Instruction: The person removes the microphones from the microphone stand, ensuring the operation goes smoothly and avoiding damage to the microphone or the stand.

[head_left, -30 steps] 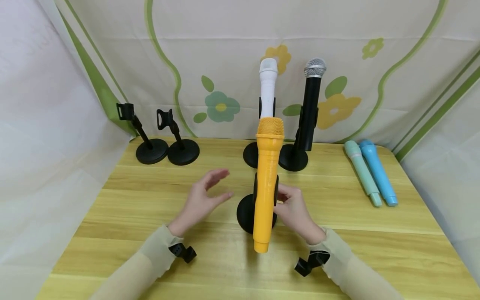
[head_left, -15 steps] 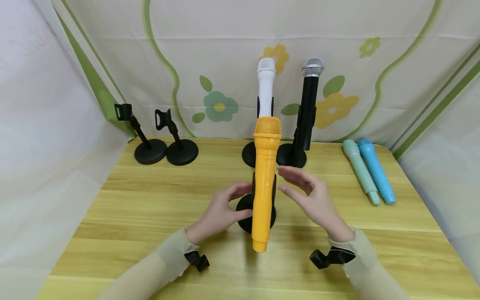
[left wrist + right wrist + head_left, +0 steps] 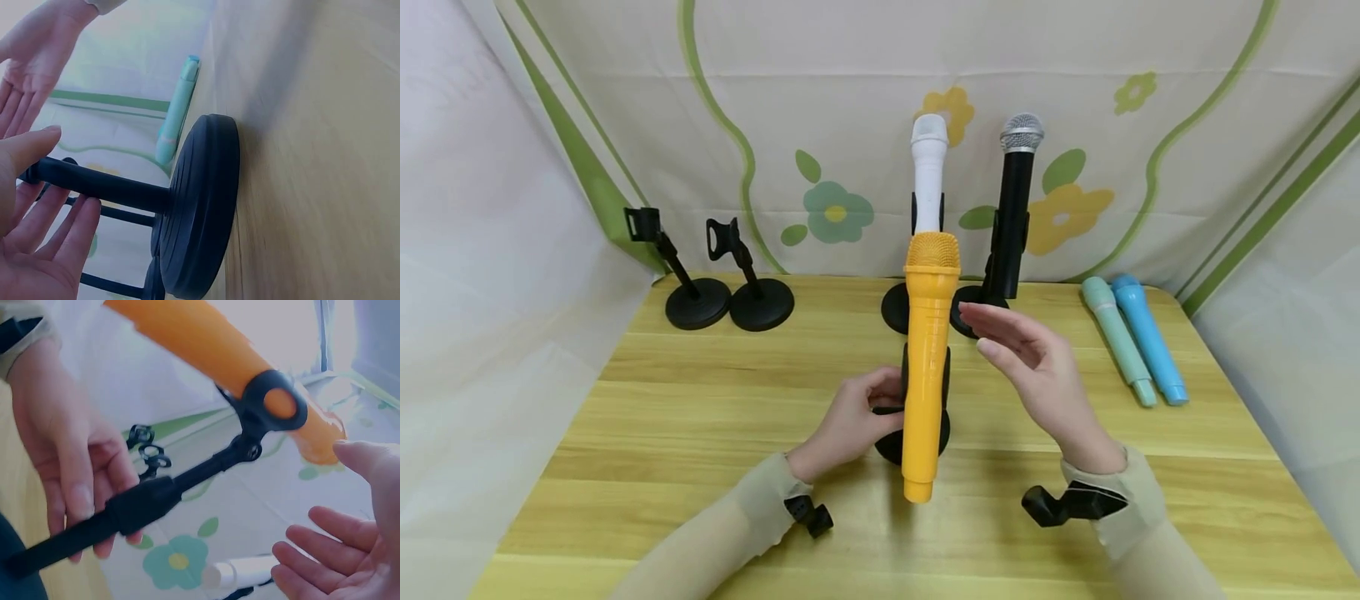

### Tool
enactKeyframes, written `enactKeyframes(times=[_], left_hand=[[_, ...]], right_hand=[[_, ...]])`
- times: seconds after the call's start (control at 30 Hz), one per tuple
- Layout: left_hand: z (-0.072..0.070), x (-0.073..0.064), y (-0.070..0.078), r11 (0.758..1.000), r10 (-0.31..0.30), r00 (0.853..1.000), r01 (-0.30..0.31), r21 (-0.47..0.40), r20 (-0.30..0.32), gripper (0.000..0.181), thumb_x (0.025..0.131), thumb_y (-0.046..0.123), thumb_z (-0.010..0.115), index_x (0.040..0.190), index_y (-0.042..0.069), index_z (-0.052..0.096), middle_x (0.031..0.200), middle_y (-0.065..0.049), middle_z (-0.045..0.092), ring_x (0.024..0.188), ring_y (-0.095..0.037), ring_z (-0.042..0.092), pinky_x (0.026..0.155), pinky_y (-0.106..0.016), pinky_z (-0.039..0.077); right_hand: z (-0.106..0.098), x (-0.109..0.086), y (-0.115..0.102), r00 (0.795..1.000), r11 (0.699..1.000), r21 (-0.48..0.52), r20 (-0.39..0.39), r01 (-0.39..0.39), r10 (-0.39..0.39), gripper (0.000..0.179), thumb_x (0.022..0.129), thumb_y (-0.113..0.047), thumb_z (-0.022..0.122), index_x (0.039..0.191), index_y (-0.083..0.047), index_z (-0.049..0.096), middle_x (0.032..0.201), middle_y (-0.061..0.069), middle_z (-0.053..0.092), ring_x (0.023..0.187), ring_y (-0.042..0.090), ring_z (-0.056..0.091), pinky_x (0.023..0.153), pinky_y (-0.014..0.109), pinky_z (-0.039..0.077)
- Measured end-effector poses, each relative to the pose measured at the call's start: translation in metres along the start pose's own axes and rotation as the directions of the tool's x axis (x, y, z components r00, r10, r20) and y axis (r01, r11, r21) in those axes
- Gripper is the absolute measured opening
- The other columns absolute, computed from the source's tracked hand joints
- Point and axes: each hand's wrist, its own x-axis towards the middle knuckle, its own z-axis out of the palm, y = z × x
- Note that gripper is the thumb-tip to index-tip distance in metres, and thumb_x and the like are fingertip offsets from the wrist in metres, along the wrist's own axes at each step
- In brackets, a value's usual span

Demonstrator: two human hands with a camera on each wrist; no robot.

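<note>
A yellow microphone (image 3: 927, 358) sits tilted in the clip of a black microphone stand (image 3: 203, 206) in the middle of the table. My left hand (image 3: 848, 417) holds the stand's pole from the left, thumb on one side and fingers on the other, as the right wrist view shows. In the head view the microphone hides the pole and part of those fingertips. My right hand (image 3: 1048, 379) is raised to the right of the stand, apart from it, fingers extended and holding nothing. In the right wrist view its fingers (image 3: 331, 550) lie near the microphone's head.
Behind stand a white microphone (image 3: 929, 171) and a black microphone (image 3: 1015, 208), each on a stand. Two bare stands (image 3: 697, 302) are at the back left. A mint microphone (image 3: 1120, 342) and a blue microphone (image 3: 1150, 337) lie at the right. Fabric walls surround the table (image 3: 647, 467).
My right hand has let go of the stand and moved right and up, away from it. My left hand has come in from the left and taken hold of the pole.
</note>
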Motion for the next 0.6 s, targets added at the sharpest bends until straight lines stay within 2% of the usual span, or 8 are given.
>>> enactKeyframes(times=[0.27,0.6], left_hand=[[-0.001,0.004,-0.004,1.000,-0.019,1.000,0.019,-0.017,-0.009,0.028,0.088,-0.009,0.074,0.113,0.003,0.072,0.101,-0.005,0.072,0.093,-0.020,0.069,0.081,-0.035,0.060],[-0.007,0.009,-0.009,1.000,0.015,0.999,-0.014,-0.013,0.030,0.023,0.089,-0.009,0.073,0.109,0.003,0.075,0.099,-0.005,0.074,0.091,-0.021,0.071,0.081,-0.037,0.061]], right_hand=[[0.011,0.011,-0.014,0.986,0.992,0.029,0.124,-0.120,0.115,0.041,0.105,-0.015,0.059,0.144,-0.005,0.055,0.140,0.008,0.059,0.128,0.025,0.055,0.102,0.031,0.049],[0.026,0.018,-0.020,0.978,0.985,0.113,0.176,-0.134,0.113,0.043,0.105,-0.019,0.060,0.142,0.001,0.054,0.132,0.012,0.063,0.118,0.029,0.059,0.100,0.036,0.051]])
